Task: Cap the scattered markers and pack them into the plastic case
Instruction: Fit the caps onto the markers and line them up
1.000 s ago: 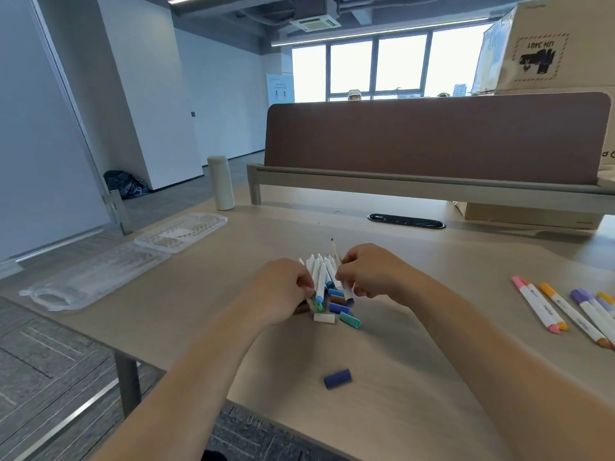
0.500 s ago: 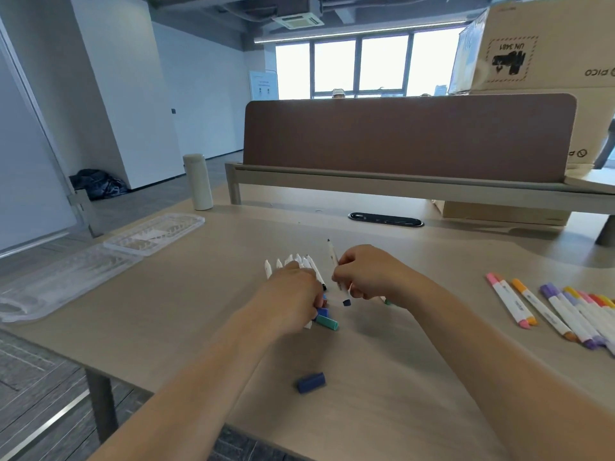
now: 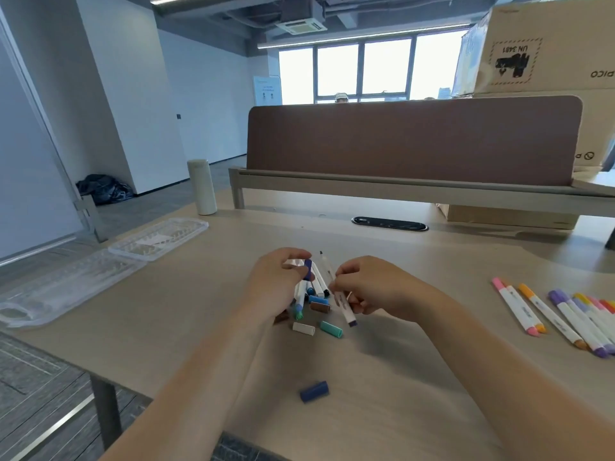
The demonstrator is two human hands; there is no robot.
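Note:
My right hand (image 3: 369,286) grips a white uncapped marker (image 3: 342,302), fine tip pointing up, dark blue end toward me. Just left of that tip, my left hand (image 3: 278,281) pinches a dark blue cap (image 3: 308,268). Under and between both hands lies a pile of white uncapped markers (image 3: 304,292) with loose caps: teal (image 3: 331,329), white (image 3: 303,328), brown (image 3: 320,307). Another dark blue cap (image 3: 314,391) lies nearer me. Several capped markers (image 3: 565,316) lie in a row at the right. The open clear plastic case (image 3: 83,271) sits at the table's left edge.
A cream cylindrical bottle (image 3: 202,187) stands behind the case. A brown divider panel (image 3: 412,141) closes the back of the table, with a cable slot (image 3: 389,224) in front of it. Cardboard boxes (image 3: 545,48) are stacked at the back right.
My left hand has lifted off the pile holding a dark blue cap and brought it up beside the tip of the marker in my right hand. The camera has shifted.

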